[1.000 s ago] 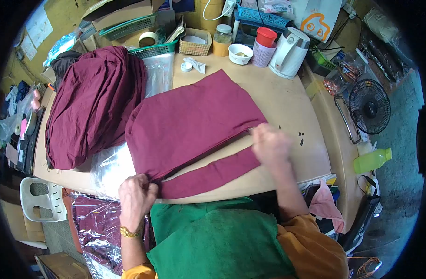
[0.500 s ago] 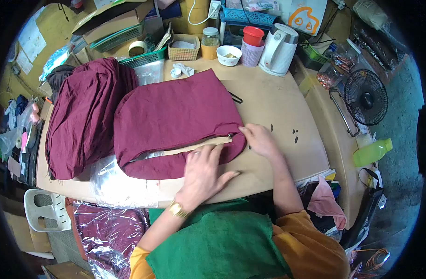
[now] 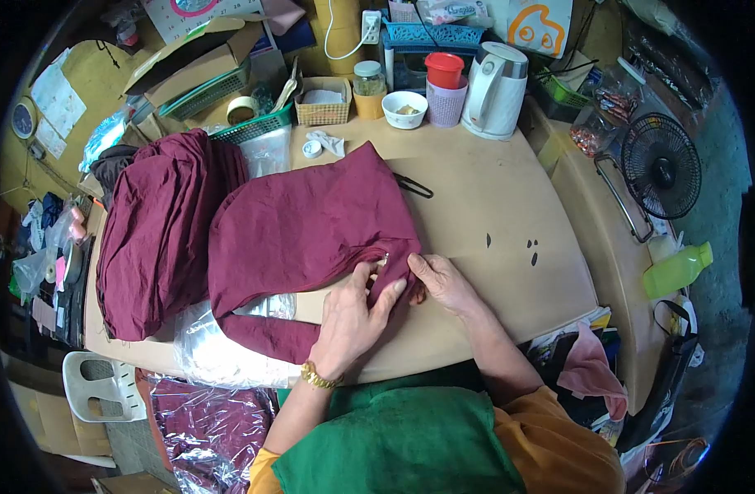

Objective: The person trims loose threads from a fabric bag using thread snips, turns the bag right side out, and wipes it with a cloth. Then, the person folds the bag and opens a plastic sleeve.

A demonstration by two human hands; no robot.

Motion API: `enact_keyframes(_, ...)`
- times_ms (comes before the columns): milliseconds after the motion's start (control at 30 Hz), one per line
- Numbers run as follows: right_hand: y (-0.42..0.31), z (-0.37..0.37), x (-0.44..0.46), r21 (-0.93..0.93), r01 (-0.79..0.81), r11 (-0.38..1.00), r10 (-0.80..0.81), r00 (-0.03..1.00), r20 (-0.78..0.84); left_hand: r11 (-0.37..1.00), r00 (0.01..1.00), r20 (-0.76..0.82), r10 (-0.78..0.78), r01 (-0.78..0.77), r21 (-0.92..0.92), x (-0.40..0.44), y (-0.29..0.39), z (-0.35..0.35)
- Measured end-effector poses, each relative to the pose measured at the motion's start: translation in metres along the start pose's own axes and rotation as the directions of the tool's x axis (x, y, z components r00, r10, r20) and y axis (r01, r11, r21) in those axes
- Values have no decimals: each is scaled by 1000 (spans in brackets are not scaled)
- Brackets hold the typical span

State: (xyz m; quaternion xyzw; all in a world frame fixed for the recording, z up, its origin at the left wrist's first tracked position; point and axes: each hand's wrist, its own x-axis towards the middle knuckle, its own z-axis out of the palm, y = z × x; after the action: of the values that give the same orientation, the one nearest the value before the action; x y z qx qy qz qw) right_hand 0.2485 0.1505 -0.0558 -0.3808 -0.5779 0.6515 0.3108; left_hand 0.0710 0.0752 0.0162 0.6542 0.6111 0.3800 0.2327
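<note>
Gripping the maroon cloth (image 3: 303, 218) near mid-frame between the fingers of your left hand (image 3: 350, 317) and right hand (image 3: 447, 286), you have it gaping left of centre, unclosed.

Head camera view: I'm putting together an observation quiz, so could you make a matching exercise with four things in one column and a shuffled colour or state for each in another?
Column one:
1. Kettle
2. Zippered cloth
3. Fan
4. Bottle

Column two:
A. Black
B. Yellow-green
C. White
D. Touched by the left hand and right hand

Pairs: 1-C, 2-D, 3-A, 4-B
</note>
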Motion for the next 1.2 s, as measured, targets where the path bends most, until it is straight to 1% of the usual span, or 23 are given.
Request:
enact_keyframes(67, 0, -1, -1, 37, -6, 999, 5, 1000, 28, 994, 995, -53, 83, -79, 77, 11, -7, 7)
enact_keyframes(133, 2, -1, -1, 72, -5, 997, 1, 999, 50, 998, 999, -28, 35, -33, 57, 15, -5, 4)
enact_keyframes(200, 6, 0, 1, 352, 103, 930, -73, 993, -97, 998, 995, 75, -62, 61, 19, 15, -6, 1)
enact_keyframes(300, 4, -19, 4, 444, 130, 887, -54, 982, -179, 999, 997, 71, 2, -4, 33, 5, -16, 6)
enact_keyframes(333, 5, -17, 4, 447, 128, 885, -52, 982, -179, 998, 997, 72, 24, -29, 64, 2, -17, 5)
enact_keyframes(367, 7, -14, 5, 297, 129, 946, -82, 983, -167, 993, 996, 36, 82, -85, 77, 2, -10, 5)
enact_keyframes(400, 8, -9, 6, 137, 131, 982, -111, 983, -148, 994, 996, 38, 79, -82, 78, 4, -6, 7)
enact_keyframes(433, 10, -2, 8, 54, 252, 966, -247, 965, -85, 986, 993, -27, 116, -111, 128, 6, -2, 9)
enact_keyframes(467, 8, 2, 9, 53, 251, 966, -247, 966, -81, 974, 983, -93, 156, -138, 179, 9, 0, 9)
enact_keyframes(533, 1, 7, 8, 144, 154, 978, -160, 987, 31, 954, 977, -83, 195, -169, 246, 12, -5, 9)
enact_keyframes(567, -1, 5, 8, 87, 64, 994, -66, 998, 21, 971, 978, -111, 174, -151, 185, 14, -8, 8)
enact_keyframes(600, -6, 2, 6, 85, 66, 994, -68, 997, 22, 983, 978, -139, 153, -136, 123, 15, -9, 6)
enact_keyframes(667, -19, -2, 1, 28, -243, 969, 243, 970, 30, 993, 978, -175, 110, -101, 58, 15, -9, 1)
enact_keyframes(700, -19, 0, 1, 29, -244, 969, 244, 969, 29, 998, 980, -184, 68, -67, 11, 15, -7, -2)
enact_keyframes(733, -18, 2, 1, -8, -183, 983, 183, 981, 59, 999, 981, -193, 24, -32, -36, 14, -7, -3)
enact_keyframes(767, -17, 5, 0, -41, -121, 992, 124, 988, 94, 997, 978, -198, 65, -71, -26, 13, -10, 1)
enact_keyframes(800, -13, 6, 1, -39, -124, 992, 127, 987, 98, 998, 978, -198, 60, -66, -25, 12, -14, 4)
enact_keyframes(867, 0, 6, 6, 186, -14, 982, 1, 997, 71, 995, 980, -198, 10, -28, -93, 11, -21, 10)
enact_keyframes(900, 4, 4, 9, 184, -14, 983, 0, 997, 73, 991, 958, -278, 73, -101, -89, 12, -29, 10)
enact_keyframes(933, 7, 1, 11, 215, 13, 976, -19, 1000, 24, 971, 939, -322, 120, -178, -157, 16, -41, 11)
enact_keyframes(1000, 7, 1, 11, 242, 41, 969, -36, 999, -26, 970, 967, -248, -51, -11, -243, 13, -33, 3)
enact_keyframes(1133, 13, 13, 12, 224, 105, 969, -80, 990, -119, 972, 950, -290, -112, 43, -233, 9, -36, -3)
enact_keyframes(1200, 10, 15, 14, 185, 137, 973, -111, 983, -145, 970, 962, -147, -230, 216, -108, 6, -19, -15)
